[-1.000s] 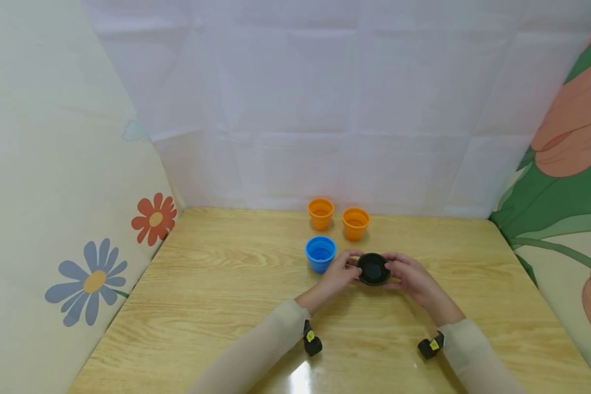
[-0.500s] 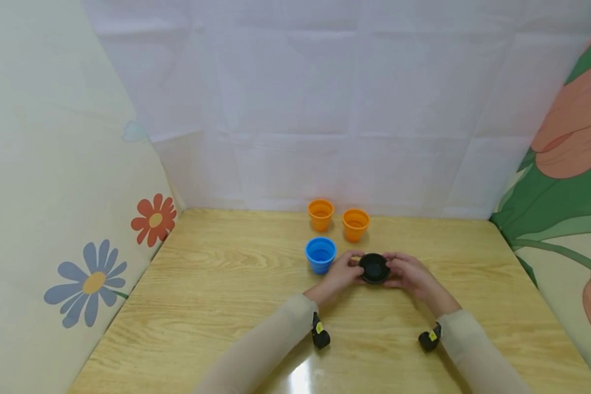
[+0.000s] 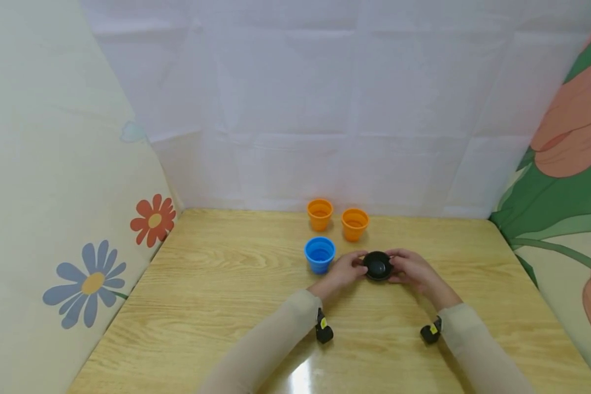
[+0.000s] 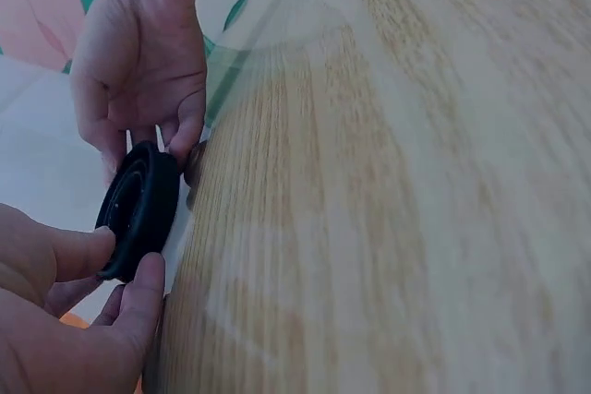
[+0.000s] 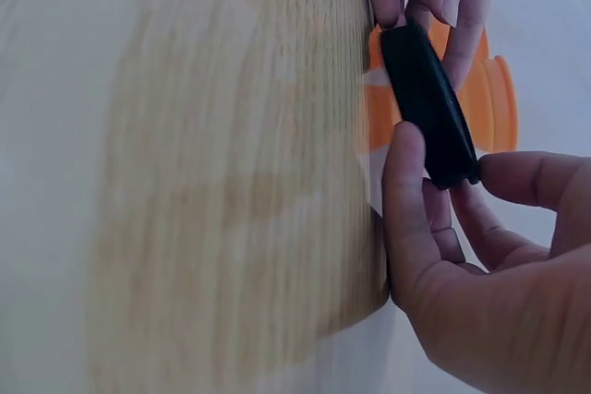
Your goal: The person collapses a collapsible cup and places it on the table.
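Observation:
My left hand (image 3: pixel 342 272) and right hand (image 3: pixel 417 273) hold a black collapsible cup (image 3: pixel 378 266) between them, one at each side. In the left wrist view the cup (image 4: pixel 159 202) appears as a shallow, flattened round with its ringed inside showing. Thumb and fingers of the left hand (image 4: pixel 83 320) pinch its near edge. From the right wrist, the cup (image 5: pixel 427 103) shows edge-on, just off the wooden table, and the right hand (image 5: pixel 499 274) pinches its rim. A blue cup (image 3: pixel 319 255) stands upright just left of the left hand.
Two orange cups, a left one (image 3: pixel 319 214) and a right one (image 3: pixel 354 224), stand upright toward the back of the wooden table (image 3: pixel 216 306). A white cloth (image 3: pixel 285 109) hangs behind the table, with flower-patterned cloth at both sides.
Both hands have shifted slightly right with the black cup between them. The blue cup and orange cups keep their places.

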`<move>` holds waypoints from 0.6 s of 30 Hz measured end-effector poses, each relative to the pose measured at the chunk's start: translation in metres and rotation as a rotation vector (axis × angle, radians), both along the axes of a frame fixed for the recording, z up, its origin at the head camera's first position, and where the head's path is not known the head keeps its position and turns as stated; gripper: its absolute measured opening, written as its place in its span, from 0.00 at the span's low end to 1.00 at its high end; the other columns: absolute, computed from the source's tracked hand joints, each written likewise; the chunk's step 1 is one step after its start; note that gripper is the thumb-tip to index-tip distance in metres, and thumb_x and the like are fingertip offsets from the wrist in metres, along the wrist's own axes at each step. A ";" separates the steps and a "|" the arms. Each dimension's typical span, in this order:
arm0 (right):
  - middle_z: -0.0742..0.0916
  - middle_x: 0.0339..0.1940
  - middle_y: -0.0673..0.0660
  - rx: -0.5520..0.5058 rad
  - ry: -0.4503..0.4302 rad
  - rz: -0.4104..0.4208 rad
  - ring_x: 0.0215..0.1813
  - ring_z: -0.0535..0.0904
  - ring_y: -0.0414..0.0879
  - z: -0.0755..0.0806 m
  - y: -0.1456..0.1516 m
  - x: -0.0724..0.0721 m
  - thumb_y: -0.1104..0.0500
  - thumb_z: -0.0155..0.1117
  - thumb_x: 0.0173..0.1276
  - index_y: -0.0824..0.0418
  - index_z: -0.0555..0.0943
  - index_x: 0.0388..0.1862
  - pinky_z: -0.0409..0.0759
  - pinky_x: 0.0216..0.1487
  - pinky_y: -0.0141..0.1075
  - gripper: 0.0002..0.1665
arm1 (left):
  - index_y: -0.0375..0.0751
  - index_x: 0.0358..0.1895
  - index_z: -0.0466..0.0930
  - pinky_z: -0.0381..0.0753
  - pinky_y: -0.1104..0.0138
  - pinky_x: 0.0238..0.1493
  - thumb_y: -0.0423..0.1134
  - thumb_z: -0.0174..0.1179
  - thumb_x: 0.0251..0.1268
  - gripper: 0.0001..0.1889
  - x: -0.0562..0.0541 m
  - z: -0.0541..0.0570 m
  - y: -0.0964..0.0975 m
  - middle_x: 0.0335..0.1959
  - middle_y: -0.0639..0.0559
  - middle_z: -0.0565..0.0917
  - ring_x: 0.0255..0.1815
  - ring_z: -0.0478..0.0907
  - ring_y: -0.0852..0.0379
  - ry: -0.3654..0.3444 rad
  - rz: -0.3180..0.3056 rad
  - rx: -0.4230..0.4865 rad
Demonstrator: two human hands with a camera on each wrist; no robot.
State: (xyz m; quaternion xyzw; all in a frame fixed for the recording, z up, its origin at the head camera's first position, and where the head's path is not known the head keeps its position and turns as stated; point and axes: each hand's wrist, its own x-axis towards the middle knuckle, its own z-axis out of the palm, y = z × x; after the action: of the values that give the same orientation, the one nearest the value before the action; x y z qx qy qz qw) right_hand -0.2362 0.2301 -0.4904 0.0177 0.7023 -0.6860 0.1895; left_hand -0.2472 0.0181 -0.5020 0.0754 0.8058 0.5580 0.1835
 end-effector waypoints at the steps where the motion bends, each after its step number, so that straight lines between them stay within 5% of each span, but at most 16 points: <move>1: 0.83 0.43 0.58 0.018 0.002 -0.001 0.38 0.81 0.43 0.000 0.000 0.000 0.67 0.48 0.75 0.78 0.64 0.68 0.87 0.40 0.36 0.26 | 0.43 0.70 0.74 0.84 0.65 0.51 0.33 0.61 0.72 0.24 -0.001 -0.001 0.000 0.54 0.44 0.82 0.48 0.79 0.55 0.019 -0.016 -0.024; 8: 0.80 0.53 0.67 0.119 -0.004 -0.025 0.40 0.81 0.43 0.002 -0.003 -0.001 0.66 0.49 0.76 0.77 0.66 0.69 0.88 0.42 0.36 0.27 | 0.40 0.71 0.72 0.83 0.63 0.54 0.35 0.63 0.71 0.26 0.000 0.001 -0.001 0.57 0.42 0.82 0.53 0.79 0.53 0.031 -0.031 -0.043; 18: 0.82 0.42 0.58 0.178 0.001 -0.029 0.40 0.80 0.44 0.012 0.002 0.000 0.64 0.50 0.75 0.77 0.66 0.68 0.87 0.42 0.36 0.27 | 0.39 0.74 0.68 0.84 0.61 0.57 0.39 0.58 0.76 0.27 0.008 0.022 -0.009 0.65 0.41 0.77 0.56 0.82 0.51 -0.078 -0.046 0.006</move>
State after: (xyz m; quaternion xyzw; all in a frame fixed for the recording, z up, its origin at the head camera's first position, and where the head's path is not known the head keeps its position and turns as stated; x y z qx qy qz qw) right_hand -0.2359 0.2322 -0.4779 0.0442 0.7602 -0.6236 0.1766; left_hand -0.2393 0.0095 -0.4798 0.0728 0.7944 0.5586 0.2272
